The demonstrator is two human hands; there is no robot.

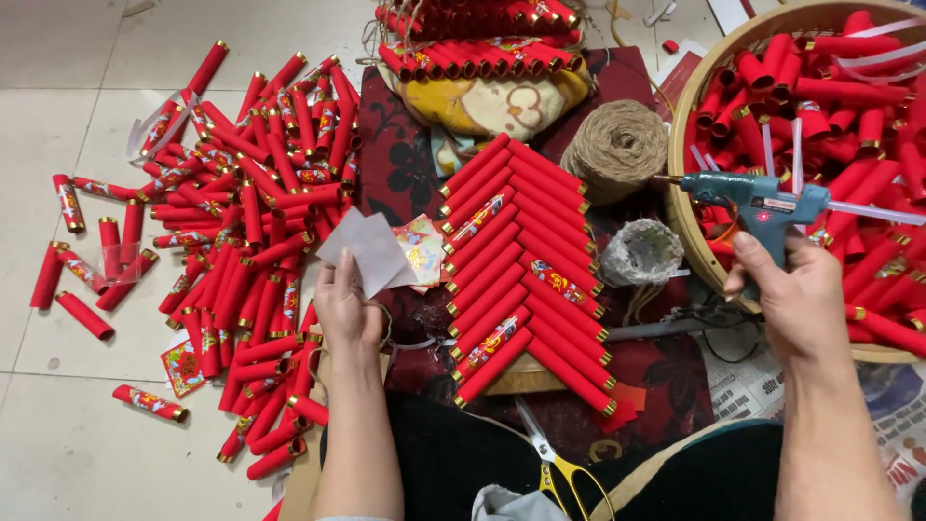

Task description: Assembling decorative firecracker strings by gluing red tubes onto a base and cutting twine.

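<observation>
**Glue gun right, paper squares left, tube chevron between**

Right hand (pixel 801 299) is clenched round the grip of the teal glue gun (pixel 762 205). Gun's long axis runs left-right, nozzle pointing left, a clear glue stick trailing out of the back to the right. It hangs over the near-left rim of the round basket (pixel 681 116).

Left hand (pixel 345 307) pinches a few small paper squares (pixel 371 249), plain side towards the camera, with a printed red-and-gold one behind them, touching.

Key relation: the chevron of glued red tubes (pixel 521 270) lies between the two hands on the dark red cloth (pixel 395 154). Apex far, both legs opening towards the near side. The squares sit just left of its left leg; the nozzle is to the right and slightly farther. Left hand is the nearer one.

Containers:
- basket, right: full of loose red tubes with gold caps, plus clear glue sticks.
- no other container; the big heap of tubes (pixel 251 193) lies loose on the tiled floor, left.

Also there: twine ball (pixel 617 147) just beyond the chevron's right leg, scissors (pixel 552 461) near centre.
</observation>
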